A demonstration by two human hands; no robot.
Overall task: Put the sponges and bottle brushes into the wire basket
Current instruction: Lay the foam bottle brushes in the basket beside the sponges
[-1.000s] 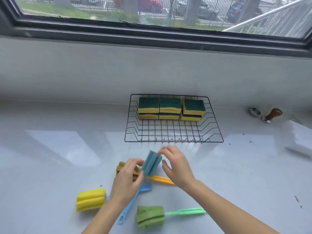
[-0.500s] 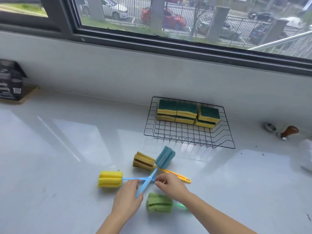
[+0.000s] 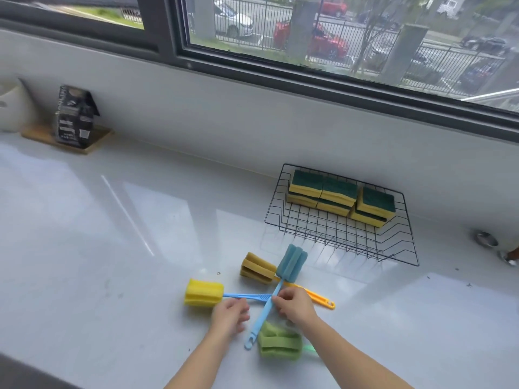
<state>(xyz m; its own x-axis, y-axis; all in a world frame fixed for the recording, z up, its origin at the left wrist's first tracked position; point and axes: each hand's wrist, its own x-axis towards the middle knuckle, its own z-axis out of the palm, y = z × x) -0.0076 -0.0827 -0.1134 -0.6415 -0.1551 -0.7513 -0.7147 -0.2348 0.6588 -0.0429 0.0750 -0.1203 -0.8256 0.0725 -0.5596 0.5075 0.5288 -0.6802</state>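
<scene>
The black wire basket (image 3: 412,242) stands by the wall with several yellow-and-green sponges (image 3: 338,196) stacked along its far side. In front of it the blue bottle brush (image 3: 292,261) lies slanted across the other brushes. My right hand (image 3: 296,306) pinches its handle at mid-length. My left hand (image 3: 230,318) hovers just left of that handle, fingers loosely curled around nothing. A yellow brush (image 3: 203,293) lies to the left, a brown brush (image 3: 257,268) with an orange handle sits under the blue one, and a green brush (image 3: 279,343) is partly hidden by my right wrist.
The white counter (image 3: 112,248) runs along a wall under a window. A dark carton (image 3: 74,116) stands on a wooden board (image 3: 92,143) at the back left, beside a white container (image 3: 11,108). A metal ring (image 3: 484,238) lies right of the basket.
My hands slid from the blue brush's sponge head down to its handle. The left hand has since come off the handle. The view swung left, so the basket now sits to the right.
</scene>
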